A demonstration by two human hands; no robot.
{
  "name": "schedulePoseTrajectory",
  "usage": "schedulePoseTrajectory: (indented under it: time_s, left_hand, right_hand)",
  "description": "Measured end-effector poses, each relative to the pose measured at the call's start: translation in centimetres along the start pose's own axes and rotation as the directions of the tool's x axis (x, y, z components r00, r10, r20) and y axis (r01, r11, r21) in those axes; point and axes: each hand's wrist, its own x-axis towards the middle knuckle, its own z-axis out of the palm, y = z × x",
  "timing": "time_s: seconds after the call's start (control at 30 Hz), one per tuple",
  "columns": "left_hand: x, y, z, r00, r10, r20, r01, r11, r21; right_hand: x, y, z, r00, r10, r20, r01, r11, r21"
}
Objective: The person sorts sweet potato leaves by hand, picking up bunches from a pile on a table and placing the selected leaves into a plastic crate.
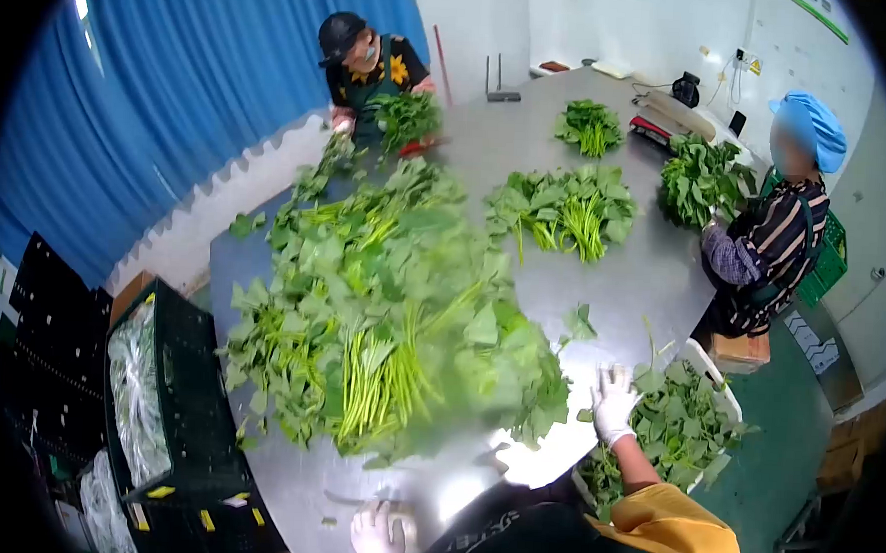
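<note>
A large heap of leafy green stems [378, 373] covers the near left part of the metal table, pale green stems lying among broad leaves. My left hand [377, 538], in a white glove, rests at the table's near edge below the heap; its fingers are extended and it holds nothing. On the right, my right hand [614, 404], also gloved in white, has its fingers spread and holds nothing I can see. It is between the table edge and a white tub [713, 376] filled with loose leafy greens [681, 424]. A loose leaf [580, 323] lies above that hand.
Bunches of greens [585, 214] lie farther up the metal table [532, 111]. One co-worker [378, 83] at the far side and another [776, 224] at the right each handle a bunch. Dark crates [181, 393] with plastic bags stand left. A red scale-like device [653, 132] sits near the back edge.
</note>
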Motion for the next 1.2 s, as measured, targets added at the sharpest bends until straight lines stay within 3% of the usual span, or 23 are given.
schedulePoseTrajectory:
  time_s: [0.03, 0.07, 0.1, 0.17, 0.23, 0.33, 0.37, 0.4, 0.43, 0.47, 0.57, 0.63, 0.7, 0.77, 0.83, 0.93, 0.97, 1.03, 1.07, 1.1, 1.13, 1.17, 1.2]
  left_hand:
    - [-0.9, -0.6, 0.6, 0.954, 0.136, -0.266, -0.128, 0.991, 0.048]
    - [-1.2, -1.1, 0.0, 0.959, 0.182, -0.218, -0.181, 0.983, 0.026]
    - [-1.1, -1.7, -0.7, 0.957, 0.227, -0.180, -0.229, 0.973, 0.006]
    - [-1.1, -3.4, 0.1, 0.944, 0.252, -0.213, -0.264, 0.964, -0.027]
    - [0.3, -3.7, -0.6, 0.945, 0.211, -0.251, -0.238, 0.968, -0.079]
    - [5.0, -3.5, -2.4, 0.908, 0.066, -0.413, -0.237, 0.895, -0.377]
    - [7.0, -3.1, -3.3, 0.857, 0.089, -0.507, -0.310, 0.875, -0.371]
    - [9.1, -3.7, -3.0, 0.840, 0.098, -0.534, -0.308, 0.896, -0.320]
    - [10.5, -3.7, -3.0, 0.871, 0.015, -0.491, -0.237, 0.889, -0.393]
    - [12.4, -4.1, -2.6, 0.835, 0.057, -0.547, -0.281, 0.899, -0.335]
    - [16.3, -6.4, 0.3, 0.943, 0.013, -0.332, -0.036, 0.997, -0.063]
    - [17.5, -6.7, -0.6, 0.990, -0.069, 0.122, 0.083, 0.991, -0.108]
    - [17.5, -7.3, -0.9, 0.991, 0.003, 0.133, 0.019, 0.986, -0.169]
    - [17.3, -7.5, -1.9, 0.997, 0.074, 0.026, -0.065, 0.969, -0.237]
    - [16.9, -7.1, -3.7, 0.999, 0.023, -0.028, -0.027, 0.988, -0.151]
    - [16.6, -6.3, -6.7, 0.901, 0.157, -0.404, -0.105, 0.983, 0.148]
    - [16.6, -5.9, -7.6, 0.899, 0.155, -0.409, -0.100, 0.983, 0.152]
    - [16.2, -5.0, -9.1, 0.677, 0.130, -0.725, -0.257, 0.964, -0.067]
    - [15.2, -4.2, -10.1, 0.869, -0.227, -0.440, -0.140, 0.740, -0.658]
    - [14.9, -4.4, -10.2, 0.867, -0.227, -0.444, -0.140, 0.743, -0.654]
    - [14.2, -4.9, -10.1, 0.941, -0.213, -0.263, -0.166, 0.385, -0.908]
    - [13.6, -5.3, -10.0, 0.988, -0.115, -0.104, -0.109, -0.043, -0.993]
    - [12.7, -3.9, -10.1, 0.991, -0.134, -0.025, -0.048, -0.175, -0.983]
  right_hand:
    - [-1.7, 3.8, 2.5, 0.996, -0.001, -0.089, -0.002, 0.999, -0.033]
    - [-3.3, 7.6, 3.1, 0.976, -0.112, -0.188, 0.065, 0.969, -0.240]
    - [-4.9, 8.6, 0.5, 0.981, 0.127, -0.148, -0.144, 0.983, -0.112]
    - [-6.8, 11.7, -2.7, 0.927, 0.374, -0.019, -0.374, 0.920, -0.121]
    - [-8.1, 13.9, -2.1, 0.859, 0.454, -0.237, -0.486, 0.868, -0.101]
    - [-10.2, 12.9, -0.6, 0.889, 0.378, -0.258, -0.389, 0.921, 0.012]
    - [-10.8, 12.4, 0.1, 0.924, 0.315, -0.217, -0.307, 0.949, 0.072]
    - [-11.8, 10.0, -0.9, 0.949, 0.226, -0.221, -0.196, 0.969, 0.150]
    - [-12.8, 6.9, -1.5, 0.964, 0.134, -0.231, -0.081, 0.971, 0.226]
    - [-13.8, 4.3, -1.8, 0.975, 0.101, -0.196, -0.046, 0.962, 0.268]
    - [-16.3, -3.2, -3.9, 0.983, -0.082, -0.164, 0.135, 0.928, 0.348]
    - [-17.8, -6.7, -5.1, 0.960, -0.192, -0.206, 0.258, 0.893, 0.369]
    - [-18.6, -9.0, -6.3, 0.956, -0.247, -0.158, 0.289, 0.884, 0.368]
    - [-19.4, -9.8, -7.0, 0.932, -0.351, -0.088, 0.357, 0.853, 0.381]
    - [-19.2, -10.3, -7.7, 0.902, -0.430, -0.019, 0.395, 0.808, 0.437]
    - [-18.0, -12.1, -9.0, 0.857, -0.514, 0.035, 0.435, 0.760, 0.483]
    - [-17.4, -13.3, -9.7, 0.829, -0.557, 0.040, 0.470, 0.734, 0.490]
    - [-16.2, -16.3, -11.8, 0.767, -0.641, 0.025, 0.545, 0.672, 0.502]
    - [-15.6, -17.9, -12.5, 0.721, -0.691, -0.051, 0.591, 0.576, 0.565]
    - [-15.1, -19.4, -13.0, 0.672, -0.728, -0.132, 0.632, 0.472, 0.615]
    - [-14.8, -21.0, -13.1, 0.663, -0.732, -0.153, 0.621, 0.425, 0.658]
    - [-14.3, -22.7, -13.3, 0.653, -0.736, -0.178, 0.612, 0.374, 0.696]
    - [-13.9, -24.5, -14.9, 0.627, -0.753, -0.200, 0.615, 0.320, 0.721]
